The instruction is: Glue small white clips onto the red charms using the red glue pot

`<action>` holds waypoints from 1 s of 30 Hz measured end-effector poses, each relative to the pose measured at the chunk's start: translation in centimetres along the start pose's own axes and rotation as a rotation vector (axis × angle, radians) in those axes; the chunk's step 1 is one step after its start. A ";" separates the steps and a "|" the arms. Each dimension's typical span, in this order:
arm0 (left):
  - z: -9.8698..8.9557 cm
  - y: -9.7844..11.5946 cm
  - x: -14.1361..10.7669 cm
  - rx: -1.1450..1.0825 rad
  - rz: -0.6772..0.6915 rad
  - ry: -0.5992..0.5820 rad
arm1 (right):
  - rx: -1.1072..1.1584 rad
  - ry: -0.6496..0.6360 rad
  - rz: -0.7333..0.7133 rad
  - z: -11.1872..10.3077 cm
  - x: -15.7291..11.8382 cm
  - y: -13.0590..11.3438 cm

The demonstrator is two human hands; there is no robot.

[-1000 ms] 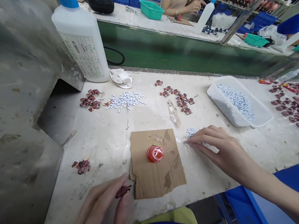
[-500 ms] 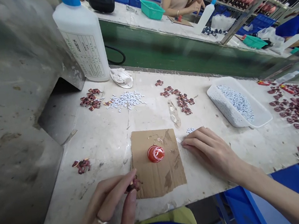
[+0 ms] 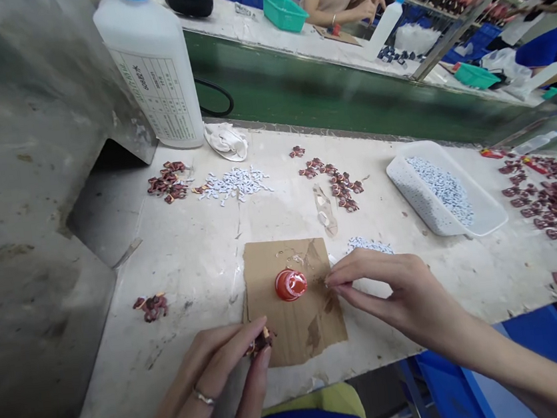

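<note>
Hands pinched: the left (image 3: 203,392) on a maroon piece (image 3: 261,342), the right (image 3: 392,286) over cardboard (image 3: 317,329), its hold unclear.

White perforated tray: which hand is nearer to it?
The right hand is nearer, below and left of the white perforated tray, not touching it. The left hand, pinching a dark red piece, is farther, past the cardboard sheet.
</note>
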State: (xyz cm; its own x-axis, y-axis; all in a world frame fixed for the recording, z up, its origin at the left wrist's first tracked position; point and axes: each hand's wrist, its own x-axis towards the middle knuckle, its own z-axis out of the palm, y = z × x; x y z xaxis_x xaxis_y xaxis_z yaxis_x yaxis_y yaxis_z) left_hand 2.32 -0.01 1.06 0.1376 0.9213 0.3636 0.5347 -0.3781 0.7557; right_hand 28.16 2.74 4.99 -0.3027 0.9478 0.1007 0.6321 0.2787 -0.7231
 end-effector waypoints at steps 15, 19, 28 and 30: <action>0.2 -0.2 0.3 -0.020 0.046 0.018 | -0.390 0.101 0.044 -0.6 -4.2 3.3; 0.0 -0.6 0.4 -0.001 0.054 0.040 | -0.337 0.037 0.033 -1.1 -4.4 3.7; -0.3 -0.6 0.4 0.006 0.029 0.046 | -0.473 -0.115 -0.074 -2.0 -4.8 4.5; -0.4 -0.7 0.5 0.004 0.039 0.025 | -0.412 -0.107 -0.037 -1.9 -4.0 4.0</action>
State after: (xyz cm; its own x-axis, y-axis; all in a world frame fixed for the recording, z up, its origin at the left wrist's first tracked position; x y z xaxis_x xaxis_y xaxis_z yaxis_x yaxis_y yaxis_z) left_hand 1.67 0.66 0.89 0.1374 0.9034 0.4063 0.5325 -0.4132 0.7387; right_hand 33.22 0.34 3.01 -0.3892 0.9205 0.0339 0.8450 0.3714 -0.3848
